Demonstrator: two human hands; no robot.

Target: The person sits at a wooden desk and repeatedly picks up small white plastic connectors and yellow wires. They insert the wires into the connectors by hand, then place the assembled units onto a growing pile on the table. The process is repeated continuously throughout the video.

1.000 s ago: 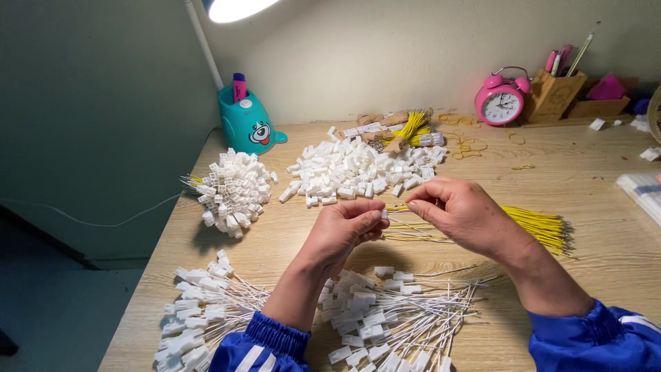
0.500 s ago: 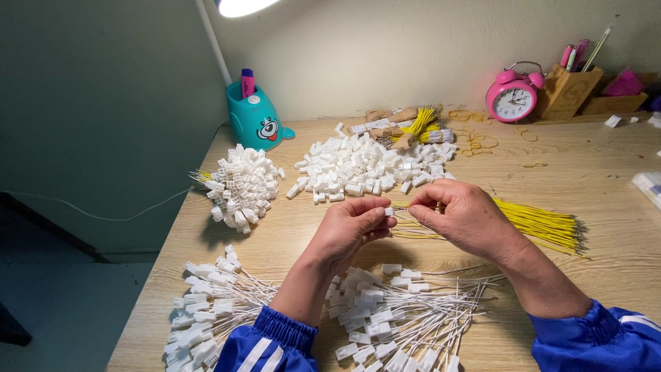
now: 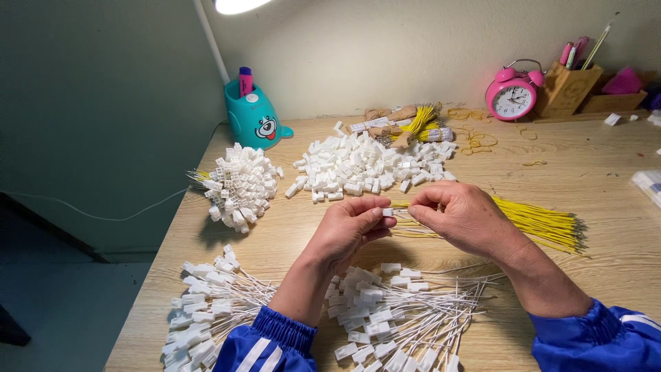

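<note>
Between my two hands, pinched at the fingertips, sits a small white connector housing (image 3: 390, 212). My left hand (image 3: 351, 227) grips it between thumb and forefinger, closed narrow around it. My right hand (image 3: 463, 215) is closed too, its fingertips meeting the housing from the other side and pinching what looks like the end of a yellow wire (image 3: 401, 204); whether the end is already seated I cannot tell.

Just beyond my right hand, trailing off to the right, lies the loose sheaf of yellow wires (image 3: 540, 224). Below both hands, nearest me, are two heaps of white housings with white leads attached: one under my wrists (image 3: 399, 313) and one further left (image 3: 206, 313). Past my fingertips lies a broad pile of bare white housings (image 3: 368, 165), with a clustered mound of white housings (image 3: 239, 186) to its left, a few yellow ends poking out.

Judging from the piles, much is left: the bare pile is large, and the yellow sheaf is thick.

Farther back stand bundled yellow wires (image 3: 413, 124), a teal holder (image 3: 256, 120) and a pink alarm clock (image 3: 511, 96) on the wooden table (image 3: 606, 255).
</note>
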